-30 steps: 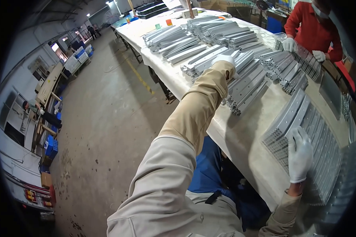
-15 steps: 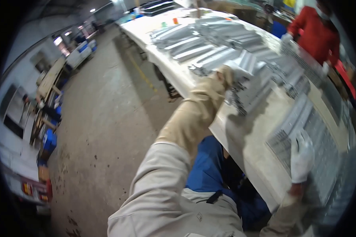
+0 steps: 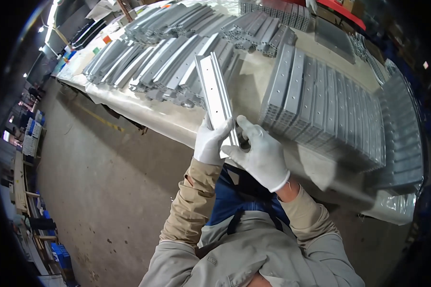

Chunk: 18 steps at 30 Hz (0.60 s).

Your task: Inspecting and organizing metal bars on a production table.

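Observation:
An aluminium profile (image 3: 214, 91), long and channel-shaped with small holes along its face, is held up at a tilt over the table's near edge. My gloved left hand (image 3: 210, 143) is closed around its lower part, thumb across the front. My gloved right hand (image 3: 262, 155) is beside the lower end, its thumb and forefinger spread apart. That thumb overlaps the profile's end, and the forefinger is by its right edge. The right hand's other fingers are partly hidden. Behind the profile, a loose heap of similar profiles (image 3: 170, 62) covers the left of the table.
A neat stack of drilled profiles (image 3: 316, 100) stands on the table (image 3: 251, 71), right of my hands. Clear-wrapped profiles (image 3: 399, 134) lie at the far right. Another stack (image 3: 277, 13) and a flat grey sheet (image 3: 335, 39) sit farther back. A co-worker's gloved hand (image 3: 312, 5) shows at the top.
My left hand has come back from the heap and now holds a profile in front of me. My right hand has left the stack and moved to the profile's lower end. The view has turned right.

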Available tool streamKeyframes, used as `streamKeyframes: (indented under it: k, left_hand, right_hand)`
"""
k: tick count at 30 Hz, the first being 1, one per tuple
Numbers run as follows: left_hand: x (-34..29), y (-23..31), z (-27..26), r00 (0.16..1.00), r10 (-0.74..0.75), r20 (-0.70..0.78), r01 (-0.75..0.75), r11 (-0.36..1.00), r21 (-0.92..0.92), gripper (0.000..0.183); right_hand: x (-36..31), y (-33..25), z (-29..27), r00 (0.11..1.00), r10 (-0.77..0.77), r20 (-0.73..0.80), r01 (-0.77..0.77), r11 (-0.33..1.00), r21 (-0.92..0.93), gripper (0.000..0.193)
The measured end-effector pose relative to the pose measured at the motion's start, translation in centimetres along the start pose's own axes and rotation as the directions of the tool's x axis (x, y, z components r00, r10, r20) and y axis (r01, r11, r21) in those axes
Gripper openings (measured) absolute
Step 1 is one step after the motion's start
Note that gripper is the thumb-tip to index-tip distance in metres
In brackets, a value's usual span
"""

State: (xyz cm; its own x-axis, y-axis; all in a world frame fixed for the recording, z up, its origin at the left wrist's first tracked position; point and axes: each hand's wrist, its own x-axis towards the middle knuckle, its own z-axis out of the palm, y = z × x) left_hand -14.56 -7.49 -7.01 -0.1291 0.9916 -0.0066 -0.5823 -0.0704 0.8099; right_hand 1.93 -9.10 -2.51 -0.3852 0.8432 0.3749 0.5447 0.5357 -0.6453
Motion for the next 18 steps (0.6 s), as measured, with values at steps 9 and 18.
streamKeyframes:
  k: [9,18]
  left_hand:
    - [-1.5,-2.9,-0.4,0.993,-0.119,-0.014,0.117,0.989,-0.095,0.041]
    - [-1.8,-3.2,0.5,0.989,-0.146,0.012,0.146,0.989,-0.006,0.034]
  right_hand:
    - [-3.3,2.6,0.9,0.890,0.393,0.232,-0.437,0.589,0.680,0.046]
    - [-5.5,-0.6,-7.7,0.884,0.384,0.266,-0.353,0.177,0.919,0.050]
